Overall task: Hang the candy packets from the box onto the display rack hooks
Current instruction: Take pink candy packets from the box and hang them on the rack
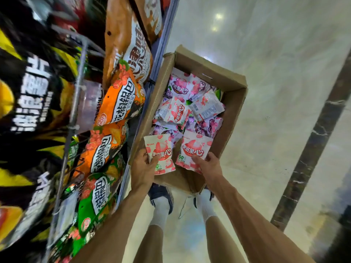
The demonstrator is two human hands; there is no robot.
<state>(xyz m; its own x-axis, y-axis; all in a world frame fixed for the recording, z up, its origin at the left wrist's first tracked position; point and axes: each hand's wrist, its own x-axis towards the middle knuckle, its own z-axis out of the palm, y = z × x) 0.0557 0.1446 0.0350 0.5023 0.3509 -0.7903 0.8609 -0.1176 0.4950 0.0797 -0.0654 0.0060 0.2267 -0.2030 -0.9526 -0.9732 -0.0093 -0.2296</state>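
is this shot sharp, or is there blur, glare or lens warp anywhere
Head view: the snack bags on the display rack at left are smeared by blur; the candy packets in the left hand and right hand and the box read fairly sharp; ceiling lights glare as bright spots on the glossy floor; wide-angle distortion tilts and bends the rack and the dark floor strip.

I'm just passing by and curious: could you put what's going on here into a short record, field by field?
Setting: shop floor beside a display rack of snack bags
Box: open cardboard box on the floor, candy packets piled inside
Left hand: grips a pink strawberry packet
Right hand: grips a second pink packet
Packet position: both held over the box's near end
Stage: neither packet hung yet
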